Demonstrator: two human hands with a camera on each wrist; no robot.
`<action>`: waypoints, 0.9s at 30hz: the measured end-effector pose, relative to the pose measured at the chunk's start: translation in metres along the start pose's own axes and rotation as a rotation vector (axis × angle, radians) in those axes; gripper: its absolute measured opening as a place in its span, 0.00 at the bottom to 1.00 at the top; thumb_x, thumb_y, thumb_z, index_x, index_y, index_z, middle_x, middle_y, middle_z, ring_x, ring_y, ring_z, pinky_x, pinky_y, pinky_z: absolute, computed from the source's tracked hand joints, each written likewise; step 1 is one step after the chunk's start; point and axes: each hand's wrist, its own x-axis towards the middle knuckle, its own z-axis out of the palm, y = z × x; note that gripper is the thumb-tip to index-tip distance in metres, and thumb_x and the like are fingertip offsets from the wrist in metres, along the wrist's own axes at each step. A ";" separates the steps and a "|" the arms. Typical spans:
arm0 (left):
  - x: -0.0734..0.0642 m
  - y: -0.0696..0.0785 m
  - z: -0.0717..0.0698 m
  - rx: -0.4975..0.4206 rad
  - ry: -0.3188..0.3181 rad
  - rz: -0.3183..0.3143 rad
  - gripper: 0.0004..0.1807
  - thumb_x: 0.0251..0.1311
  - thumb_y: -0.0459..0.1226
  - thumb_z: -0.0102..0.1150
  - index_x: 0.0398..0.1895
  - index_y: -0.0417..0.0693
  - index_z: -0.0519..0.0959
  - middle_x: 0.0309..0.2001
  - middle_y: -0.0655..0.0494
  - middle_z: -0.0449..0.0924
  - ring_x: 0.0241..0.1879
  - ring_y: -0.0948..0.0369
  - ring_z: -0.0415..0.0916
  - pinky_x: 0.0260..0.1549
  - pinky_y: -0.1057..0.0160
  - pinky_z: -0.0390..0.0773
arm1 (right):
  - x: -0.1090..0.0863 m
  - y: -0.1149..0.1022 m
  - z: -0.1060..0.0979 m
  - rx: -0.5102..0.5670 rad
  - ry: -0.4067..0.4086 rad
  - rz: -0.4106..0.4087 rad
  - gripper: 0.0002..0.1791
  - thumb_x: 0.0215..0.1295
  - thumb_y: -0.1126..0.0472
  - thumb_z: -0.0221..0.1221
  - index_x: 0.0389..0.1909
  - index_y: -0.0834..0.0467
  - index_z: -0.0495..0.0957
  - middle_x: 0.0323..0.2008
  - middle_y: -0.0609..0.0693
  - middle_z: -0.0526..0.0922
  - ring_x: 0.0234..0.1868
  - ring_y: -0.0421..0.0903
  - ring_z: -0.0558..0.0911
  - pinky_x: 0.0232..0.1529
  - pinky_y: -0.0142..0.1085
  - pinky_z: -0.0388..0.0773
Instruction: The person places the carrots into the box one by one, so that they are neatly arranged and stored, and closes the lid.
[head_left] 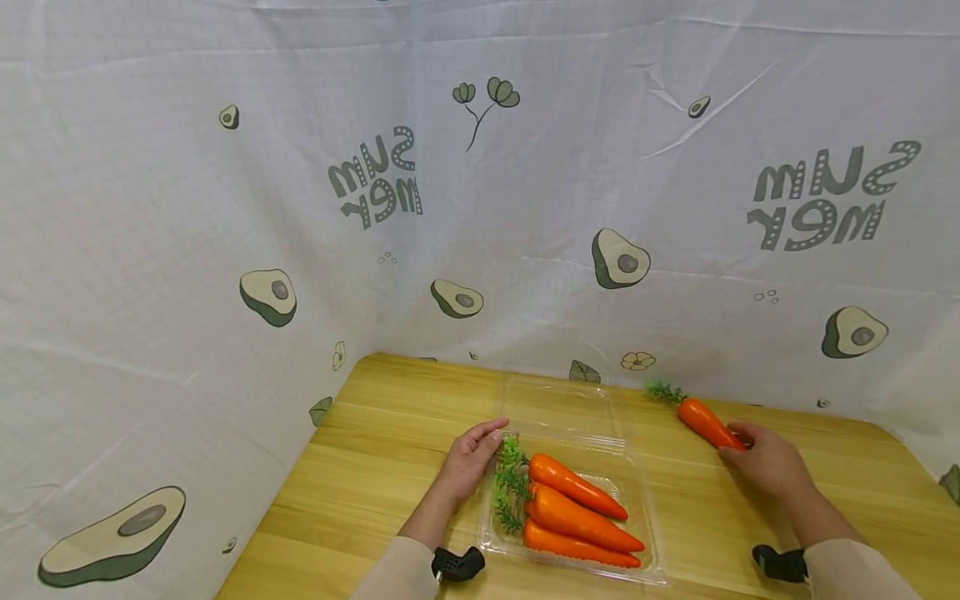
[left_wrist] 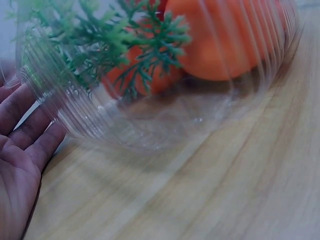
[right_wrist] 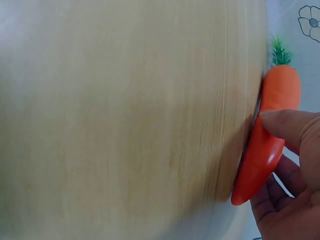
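Note:
My right hand [head_left: 767, 461] pinches an orange carrot [head_left: 705, 422] near its tapered end, at the right of the head view. That carrot's green leafy top points toward the back left. In the right wrist view the thumb lies over the carrot [right_wrist: 272, 132], with fingers at its other side. A clear plastic clamshell box [head_left: 655, 533] sits with its lid laid back. Inside are three carrots [head_left: 581, 518], their leafy tops at the left. My left hand [head_left: 467, 460] is at the box's left side, its extended fingers [left_wrist: 37, 122] touching the clear wall.
Behind the box, its transparent lid [head_left: 558, 406] lies on the wooden table [head_left: 352, 467]. A white curtain [head_left: 525, 183] printed with avocados stands along the table's left and back edges. Bare wood lies between the box and my right hand.

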 end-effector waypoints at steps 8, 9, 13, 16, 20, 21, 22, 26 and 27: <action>0.001 -0.001 0.000 -0.002 -0.002 -0.005 0.24 0.78 0.45 0.50 0.70 0.42 0.73 0.62 0.39 0.81 0.54 0.70 0.77 0.52 0.75 0.75 | -0.001 -0.003 -0.001 -0.015 -0.037 0.009 0.39 0.66 0.48 0.66 0.63 0.75 0.68 0.57 0.80 0.74 0.51 0.73 0.76 0.51 0.67 0.73; 0.001 0.000 0.000 -0.003 -0.001 -0.005 0.24 0.78 0.45 0.50 0.70 0.43 0.74 0.62 0.40 0.81 0.54 0.70 0.77 0.52 0.75 0.75 | -0.001 -0.004 -0.001 -0.017 -0.036 0.007 0.39 0.66 0.49 0.66 0.63 0.75 0.68 0.57 0.80 0.74 0.51 0.73 0.76 0.51 0.67 0.73; 0.001 -0.001 0.000 -0.012 -0.006 -0.004 0.24 0.78 0.45 0.50 0.70 0.42 0.73 0.63 0.39 0.80 0.55 0.70 0.77 0.53 0.75 0.75 | -0.003 -0.006 -0.002 -0.013 -0.032 0.000 0.39 0.66 0.48 0.66 0.64 0.75 0.68 0.57 0.80 0.75 0.50 0.73 0.76 0.50 0.67 0.74; 0.001 -0.001 0.000 -0.018 -0.009 -0.008 0.25 0.79 0.44 0.50 0.71 0.42 0.73 0.64 0.39 0.79 0.56 0.71 0.77 0.53 0.76 0.75 | -0.005 -0.009 -0.001 -0.004 -0.022 -0.003 0.39 0.66 0.48 0.66 0.64 0.75 0.68 0.57 0.79 0.75 0.51 0.73 0.77 0.49 0.66 0.75; 0.001 -0.001 0.000 -0.016 -0.008 -0.013 0.24 0.78 0.44 0.50 0.71 0.42 0.73 0.64 0.39 0.79 0.56 0.71 0.76 0.53 0.76 0.75 | -0.008 -0.013 -0.002 0.001 -0.012 -0.011 0.39 0.68 0.46 0.64 0.65 0.74 0.67 0.56 0.79 0.75 0.51 0.72 0.77 0.48 0.64 0.76; 0.001 -0.001 0.000 -0.017 -0.009 -0.012 0.24 0.78 0.44 0.50 0.71 0.42 0.73 0.64 0.39 0.79 0.56 0.71 0.77 0.54 0.76 0.75 | -0.009 -0.014 -0.002 0.003 -0.012 -0.011 0.40 0.69 0.46 0.64 0.65 0.74 0.67 0.56 0.79 0.75 0.50 0.72 0.77 0.48 0.64 0.76; 0.001 -0.001 0.000 -0.016 -0.007 -0.012 0.24 0.78 0.44 0.50 0.70 0.42 0.73 0.64 0.39 0.79 0.56 0.71 0.77 0.54 0.76 0.75 | -0.009 -0.015 -0.002 0.003 -0.012 -0.012 0.40 0.69 0.45 0.63 0.65 0.74 0.67 0.56 0.79 0.76 0.50 0.71 0.78 0.47 0.63 0.76; 0.001 -0.001 0.000 -0.008 -0.003 -0.005 0.24 0.78 0.44 0.50 0.70 0.41 0.73 0.64 0.39 0.79 0.56 0.70 0.76 0.53 0.76 0.75 | -0.011 -0.021 -0.003 0.020 -0.021 -0.004 0.41 0.70 0.42 0.62 0.67 0.73 0.67 0.57 0.79 0.75 0.50 0.69 0.78 0.46 0.60 0.77; 0.000 0.000 0.000 -0.005 -0.001 -0.003 0.24 0.78 0.44 0.50 0.70 0.41 0.73 0.64 0.39 0.79 0.56 0.70 0.76 0.53 0.76 0.74 | -0.012 -0.022 -0.003 0.027 -0.023 -0.001 0.41 0.70 0.42 0.62 0.67 0.73 0.66 0.57 0.79 0.75 0.49 0.69 0.78 0.46 0.60 0.78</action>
